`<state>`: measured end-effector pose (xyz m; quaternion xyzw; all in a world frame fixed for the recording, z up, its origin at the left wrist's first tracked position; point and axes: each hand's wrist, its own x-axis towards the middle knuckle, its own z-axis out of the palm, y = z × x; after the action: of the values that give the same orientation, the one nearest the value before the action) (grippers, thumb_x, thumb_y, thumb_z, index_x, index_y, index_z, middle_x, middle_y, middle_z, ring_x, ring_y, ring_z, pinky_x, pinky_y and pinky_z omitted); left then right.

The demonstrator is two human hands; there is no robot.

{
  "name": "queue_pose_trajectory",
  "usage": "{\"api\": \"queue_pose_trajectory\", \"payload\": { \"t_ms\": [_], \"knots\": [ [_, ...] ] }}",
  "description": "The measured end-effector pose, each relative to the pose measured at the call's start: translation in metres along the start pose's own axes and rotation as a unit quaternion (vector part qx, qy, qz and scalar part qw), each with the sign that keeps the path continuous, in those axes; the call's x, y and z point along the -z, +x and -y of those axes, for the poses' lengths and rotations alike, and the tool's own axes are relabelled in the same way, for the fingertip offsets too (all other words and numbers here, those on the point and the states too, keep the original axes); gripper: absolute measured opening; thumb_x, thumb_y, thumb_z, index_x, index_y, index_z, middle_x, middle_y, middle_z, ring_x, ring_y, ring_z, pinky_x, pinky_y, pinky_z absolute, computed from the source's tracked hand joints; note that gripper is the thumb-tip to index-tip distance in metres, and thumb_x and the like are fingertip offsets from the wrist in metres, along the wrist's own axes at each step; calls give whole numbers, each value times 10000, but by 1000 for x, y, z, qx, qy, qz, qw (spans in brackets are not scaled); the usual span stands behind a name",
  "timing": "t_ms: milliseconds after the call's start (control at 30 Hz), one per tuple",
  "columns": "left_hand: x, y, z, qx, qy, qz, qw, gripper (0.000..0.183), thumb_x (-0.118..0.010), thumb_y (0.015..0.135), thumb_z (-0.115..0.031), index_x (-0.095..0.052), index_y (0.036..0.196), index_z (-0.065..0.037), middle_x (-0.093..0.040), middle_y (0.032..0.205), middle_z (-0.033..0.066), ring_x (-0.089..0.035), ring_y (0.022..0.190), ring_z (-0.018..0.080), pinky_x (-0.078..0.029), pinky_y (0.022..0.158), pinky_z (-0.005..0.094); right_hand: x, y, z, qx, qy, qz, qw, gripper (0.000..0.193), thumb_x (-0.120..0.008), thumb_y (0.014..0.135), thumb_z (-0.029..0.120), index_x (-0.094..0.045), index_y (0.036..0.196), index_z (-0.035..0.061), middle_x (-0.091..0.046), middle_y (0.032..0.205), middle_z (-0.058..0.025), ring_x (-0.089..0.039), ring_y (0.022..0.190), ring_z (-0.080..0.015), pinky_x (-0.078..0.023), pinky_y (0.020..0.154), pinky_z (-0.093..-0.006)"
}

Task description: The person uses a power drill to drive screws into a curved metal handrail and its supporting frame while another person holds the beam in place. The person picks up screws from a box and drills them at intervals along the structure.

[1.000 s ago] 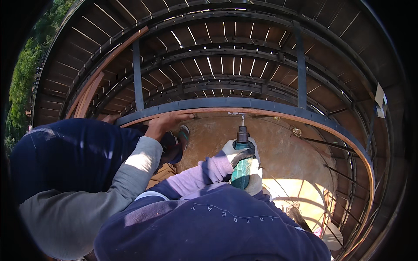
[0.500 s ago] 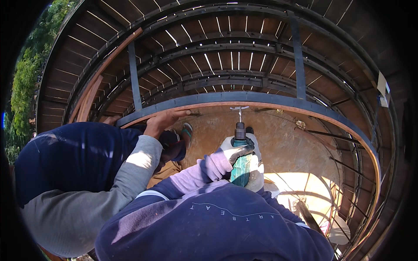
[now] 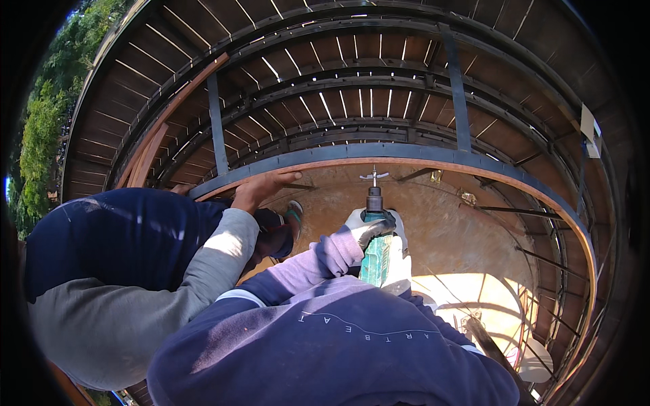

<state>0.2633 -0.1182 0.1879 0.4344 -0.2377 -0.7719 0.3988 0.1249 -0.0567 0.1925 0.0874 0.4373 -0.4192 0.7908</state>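
A green power drill with a dark chuck points away from me, upright in the view. My left hand, in a white and dark glove, wraps round its front part just behind the chuck. Along the drill's right side, my right hand grips it in a pale glove, its fingers partly hidden. A thin bit sticks out of the chuck, with a small light crosspiece on it. Its tip is close to the reddish-brown strip under a curved dark metal bar; contact cannot be made out.
At my left, a co-worker's bare hand rests at the bar, the arm in a grey sleeve. Dark slatted framework curves across the far side. Brown lengths lean at left. A white bucket stands at lower right.
The drill has drawn back slightly from the bar, so more of the bit and the light crosspiece show clear of the strip. The view has shifted a little. Both hands keep their hold.
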Motion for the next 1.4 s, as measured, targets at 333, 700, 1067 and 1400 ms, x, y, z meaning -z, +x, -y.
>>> {"api": "queue_pose_trajectory", "payload": {
  "t_ms": [333, 700, 1067, 1400],
  "knots": [
    [1, 1, 4, -7, -5, 17, 1000, 173, -731, 879, -132, -670, 979, -4, -668, 870, 39, -649, 788, 134, -539, 741, 289, 17, 7, -4, 9, -56, 22, 998, 321, -500, 1035, 384, -563, 1165, 97, -636, 938, -54, -634, 719, -184, -536, 601, -324],
    [1, 9, 5, 38, -42, -34, 998, 232, -748, 849, -100, -676, 1032, 23, -704, 934, 103, -699, 850, 189, -583, 788, 327, -29, -39, 5, 93, -174, -54, 979, 439, -554, 1010, 496, -665, 1089, 79, -674, 880, -52, -645, 701, -147, -523, 585, -303],
    [1, 9, 3, 34, -16, -24, 999, 223, -731, 869, -97, -667, 1050, 17, -698, 931, 90, -697, 839, 190, -585, 791, 325, -7, -20, 4, 88, -185, -14, 979, 460, -497, 1028, 498, -628, 1167, 79, -675, 951, -61, -651, 776, -156, -522, 674, -313],
    [12, 10, 6, 10, 23, 0, 1000, 232, -717, 874, -108, -671, 1055, 29, -705, 950, 87, -695, 856, 178, -573, 799, 315, -4, -24, -5, 60, -187, -5, 980, 483, -436, 1048, 495, -591, 1241, 81, -676, 1020, -68, -655, 849, -164, -518, 764, -323]
  ]
}}
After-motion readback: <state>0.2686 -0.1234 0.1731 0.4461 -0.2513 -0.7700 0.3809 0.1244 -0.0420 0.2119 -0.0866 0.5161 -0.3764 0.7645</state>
